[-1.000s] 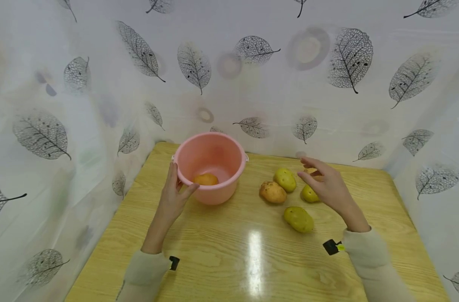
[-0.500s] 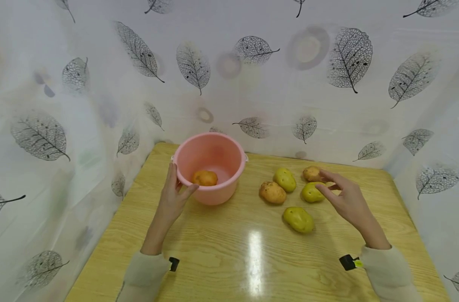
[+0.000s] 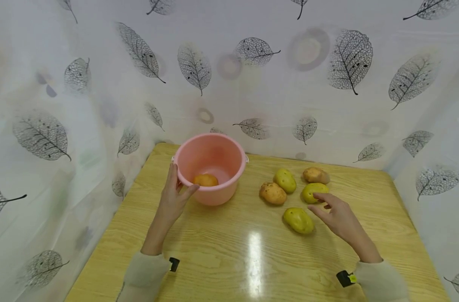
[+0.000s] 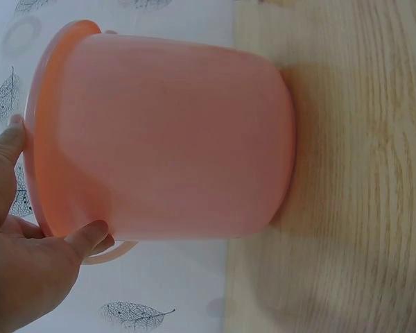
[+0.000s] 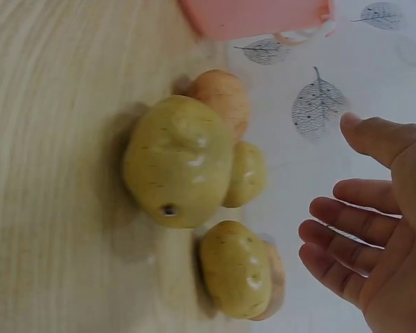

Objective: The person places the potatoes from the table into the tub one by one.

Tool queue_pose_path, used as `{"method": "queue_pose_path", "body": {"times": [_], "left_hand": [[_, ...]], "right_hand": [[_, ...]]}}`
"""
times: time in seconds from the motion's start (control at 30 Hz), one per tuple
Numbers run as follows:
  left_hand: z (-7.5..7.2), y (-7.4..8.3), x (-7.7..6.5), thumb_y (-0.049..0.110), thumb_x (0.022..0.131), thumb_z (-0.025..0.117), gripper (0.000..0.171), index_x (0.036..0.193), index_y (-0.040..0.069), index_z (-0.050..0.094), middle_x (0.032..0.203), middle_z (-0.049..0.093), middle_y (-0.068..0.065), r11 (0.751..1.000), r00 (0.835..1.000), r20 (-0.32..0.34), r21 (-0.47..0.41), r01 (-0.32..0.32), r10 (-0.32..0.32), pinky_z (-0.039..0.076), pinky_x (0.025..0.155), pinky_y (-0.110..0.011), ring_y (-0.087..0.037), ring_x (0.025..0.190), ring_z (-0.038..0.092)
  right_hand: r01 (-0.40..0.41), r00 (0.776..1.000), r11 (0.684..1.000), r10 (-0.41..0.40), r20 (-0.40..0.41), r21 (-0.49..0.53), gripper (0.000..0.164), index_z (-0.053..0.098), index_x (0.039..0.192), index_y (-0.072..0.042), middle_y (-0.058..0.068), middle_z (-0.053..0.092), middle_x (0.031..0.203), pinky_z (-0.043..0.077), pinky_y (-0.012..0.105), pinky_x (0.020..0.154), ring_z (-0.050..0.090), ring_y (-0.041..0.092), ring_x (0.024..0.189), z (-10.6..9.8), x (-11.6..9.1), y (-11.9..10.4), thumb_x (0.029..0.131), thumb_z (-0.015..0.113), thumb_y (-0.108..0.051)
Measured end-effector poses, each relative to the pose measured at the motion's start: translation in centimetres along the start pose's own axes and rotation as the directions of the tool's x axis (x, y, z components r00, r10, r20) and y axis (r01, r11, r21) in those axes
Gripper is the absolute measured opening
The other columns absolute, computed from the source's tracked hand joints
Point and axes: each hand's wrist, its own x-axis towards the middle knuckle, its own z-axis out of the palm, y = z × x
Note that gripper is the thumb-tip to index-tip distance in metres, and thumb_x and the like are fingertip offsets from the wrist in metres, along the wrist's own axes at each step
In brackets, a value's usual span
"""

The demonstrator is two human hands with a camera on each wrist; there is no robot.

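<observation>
At the pink bucket's (image 3: 214, 195) left front rim, my left hand (image 3: 172, 200) grips the edge with fingers and thumb; the left wrist view shows the thumb against the outer wall. A brown potato (image 3: 206, 180) lies inside the bucket, partly hidden by the front rim. Over on the right, my right hand (image 3: 339, 219) hovers with fingers loosely bent and nothing in its grasp. Its fingertips overlap the edge of a yellow-green potato (image 3: 313, 193) in the head view. In front and to the left of that hand lies a larger yellow-green potato (image 3: 298, 220).
A brown potato (image 3: 272, 193) and a yellow-green one (image 3: 285, 180) lie together between the bucket and my right hand. Another brown potato (image 3: 314, 175) sits farther back. A curtain with leaf prints (image 3: 275, 100) rises behind the wooden table (image 3: 214, 256).
My right hand shifted right from above the back potato, then came toward the front and slightly left. The potato inside the bucket shows a changed outline. My left hand stayed put.
</observation>
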Motion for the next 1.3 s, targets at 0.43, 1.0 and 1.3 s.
{"method": "queue_pose_path", "body": {"times": [0.43,1.0,1.3], "left_hand": [[0.0,0.0,0.0,0.023,0.1,0.072,0.099,0.165,0.005,-0.001,0.172,-0.008,-0.014,1.0,1.0,0.0,0.013,-0.011,0.011,0.034,0.119,-0.046,-0.037,0.153,0.023],[0.0,-0.1,0.0,0.017,0.1,0.071,0.098,0.166,0.008,-0.001,0.172,-0.009,-0.01,1.0,1.0,0.005,-0.015,0.006,-0.006,0.032,0.12,-0.046,-0.035,0.154,0.022],[0.0,-0.1,0.0,0.018,0.1,0.072,0.099,0.166,0.007,-0.001,0.172,-0.008,-0.011,1.0,1.0,0.001,-0.009,0.0,0.0,0.033,0.12,-0.045,-0.036,0.154,0.022]], "right_hand": [[-0.122,0.985,0.992,0.123,0.123,-0.019,0.073,0.053,0.14,0.014,0.034,0.059,0.134,0.052,0.065,0.095,0.057,0.053,0.121,3.2,-1.4,1.0,0.098,0.072,-0.043],[-0.178,0.973,0.983,0.183,0.139,-0.047,0.087,0.045,0.145,0.015,0.038,0.051,0.141,0.043,0.067,0.106,0.05,0.055,0.129,6.4,-2.2,2.2,0.091,0.08,-0.044],[-0.165,0.979,0.985,0.169,0.118,-0.042,0.088,0.044,0.146,0.015,0.039,0.051,0.14,0.043,0.068,0.105,0.05,0.056,0.128,7.1,-2.4,2.0,0.09,0.082,-0.041]]}}
